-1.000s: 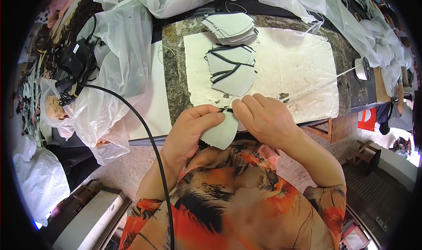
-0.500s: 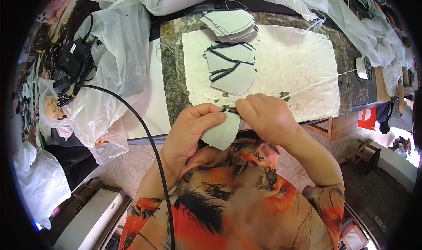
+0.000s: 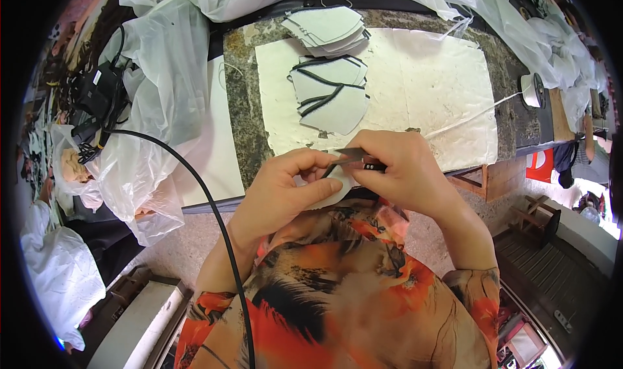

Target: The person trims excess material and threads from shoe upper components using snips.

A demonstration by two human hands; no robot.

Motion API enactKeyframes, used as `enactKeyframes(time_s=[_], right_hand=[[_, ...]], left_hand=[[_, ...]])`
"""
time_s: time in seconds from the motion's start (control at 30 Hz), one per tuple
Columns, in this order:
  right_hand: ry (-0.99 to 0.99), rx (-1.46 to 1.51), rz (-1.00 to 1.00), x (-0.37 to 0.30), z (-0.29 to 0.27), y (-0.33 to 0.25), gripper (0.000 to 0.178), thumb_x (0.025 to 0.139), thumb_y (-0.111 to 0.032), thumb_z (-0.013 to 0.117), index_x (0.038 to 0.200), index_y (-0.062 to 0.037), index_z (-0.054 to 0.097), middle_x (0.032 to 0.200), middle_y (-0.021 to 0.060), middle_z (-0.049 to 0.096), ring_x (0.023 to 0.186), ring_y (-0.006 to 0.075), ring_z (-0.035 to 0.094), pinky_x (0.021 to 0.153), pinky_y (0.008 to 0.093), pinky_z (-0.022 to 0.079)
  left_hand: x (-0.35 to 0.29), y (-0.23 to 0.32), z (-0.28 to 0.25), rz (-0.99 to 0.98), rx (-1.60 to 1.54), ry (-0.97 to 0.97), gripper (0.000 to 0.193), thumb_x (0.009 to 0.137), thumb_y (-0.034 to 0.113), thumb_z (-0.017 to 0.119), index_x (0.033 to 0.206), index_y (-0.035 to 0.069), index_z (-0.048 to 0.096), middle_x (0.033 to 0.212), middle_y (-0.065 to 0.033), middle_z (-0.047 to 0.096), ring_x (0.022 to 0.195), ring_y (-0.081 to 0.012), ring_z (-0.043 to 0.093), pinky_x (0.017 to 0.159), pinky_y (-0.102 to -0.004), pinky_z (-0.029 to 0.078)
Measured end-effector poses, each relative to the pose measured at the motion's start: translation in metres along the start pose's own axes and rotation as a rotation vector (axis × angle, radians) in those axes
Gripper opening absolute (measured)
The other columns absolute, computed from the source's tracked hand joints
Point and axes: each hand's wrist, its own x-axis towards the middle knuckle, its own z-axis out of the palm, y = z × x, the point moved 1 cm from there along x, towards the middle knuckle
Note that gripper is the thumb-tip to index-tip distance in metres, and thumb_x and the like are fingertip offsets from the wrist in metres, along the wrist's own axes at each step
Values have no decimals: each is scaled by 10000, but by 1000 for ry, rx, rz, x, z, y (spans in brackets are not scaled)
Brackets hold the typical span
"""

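Observation:
My left hand [image 3: 282, 184] pinches a small whitish fabric piece [image 3: 337, 195] with a dark edge strip, just off the near edge of the table. In my right hand [image 3: 405, 168] are small thread snips [image 3: 352, 153], their blades pointing left at the piece's dark edge, close to my left fingertips. Fingers hide part of the piece and most of the snips' handle. Beyond my hands lie several similar dark-edged pieces [image 3: 332, 106], overlapping on a cream sheet [image 3: 428, 71]. Behind them is a stack of pale curved pieces [image 3: 324, 28].
A white cord [image 3: 477, 117] runs across the sheet to a spool [image 3: 532, 90] at the right. Clear plastic bags [image 3: 165, 77] and a black power adapter [image 3: 97, 90] are at the left. A black cable [image 3: 211, 190] hangs past my left forearm.
My right hand has turned, and the snips' blades now show at the piece's edge. The left hand has tilted the piece, so less of it shows. The view has shifted slightly.

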Motion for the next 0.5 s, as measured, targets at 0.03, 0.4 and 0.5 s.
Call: enactKeyframes(time_s=[0.03, 0.4, 0.5], right_hand=[[81, -136, -152, -1, 4, 4, 193, 780, -88, 756, 960, -63, 692, 712, 35, 605, 637, 141, 606, 565, 289, 464], [271, -429, -511, -5, 15, 9, 258, 672, -109, 790, 897, -113, 665, 723, 54, 626, 614, 265, 619, 521, 369, 471], [251, -275, -441, -2, 17, 12, 262, 682, -104, 795, 910, -110, 667, 733, 54, 635, 627, 260, 631, 537, 357, 480]], left_hand=[[1, 0, 1, 88, 101, 19, 217, 915, 136, 713, 1091, 10, 721, 845, 39, 636, 766, -37, 520, 684, -218, 442], [3, -6, 5, -93, -146, 57, 213, 907, 120, 716, 1077, -8, 717, 817, 31, 652, 721, -21, 527, 635, -198, 432], [4, -7, 5, -65, -78, 59, 197, 904, 123, 720, 1051, -8, 725, 798, 31, 646, 712, -22, 523, 627, -206, 433]])
